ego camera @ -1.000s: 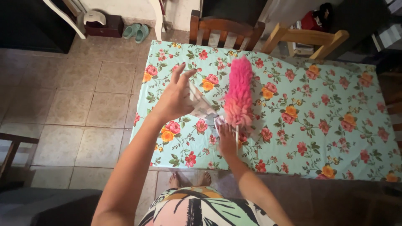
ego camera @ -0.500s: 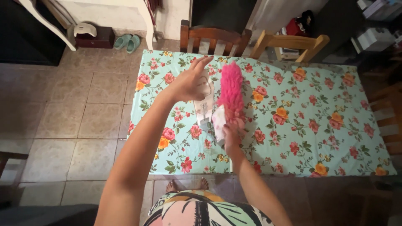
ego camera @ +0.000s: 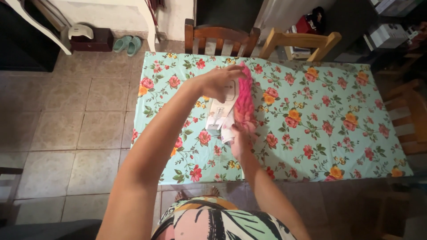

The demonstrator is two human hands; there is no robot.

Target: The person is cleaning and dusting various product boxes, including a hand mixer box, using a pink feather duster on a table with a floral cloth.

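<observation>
Under you lies a tiled floor (ego camera: pixel 66 115), and on it stands the counter (ego camera: pixel 338 146), which fills most of the view and is covered by a light blue cloth printed with red, pink and orange flowers. At the far edge of the counter stand two wooden chairs: a dark one (ego camera: pixel 220 38) and, just beside it to the right, a paler one (ego camera: pixel 300 42). Against the far wall, well apart from the counter, sits a dark low box (ego camera: pixel 91 42) with a pale rounded thing on top, and near it a pair of green sandals (ego camera: pixel 126 44). Your patterned clothing and bare toes show at the near edge.

Both your arms reach over the left half of the counter. Your right hand (ego camera: pixel 240 140) is closed around the bottom of a fluffy pink duster (ego camera: pixel 244 100), which points away from you above the cloth; whether it touches the counter you cannot tell. Your left hand (ego camera: pixel 220 82) comes in from the left and grips the top of a clear plastic wrapper (ego camera: pixel 221 111) with a white printed card inside. The wrapper hangs along the left side of the duster, touching it, and its lower end meets your right hand at the duster's base.
</observation>
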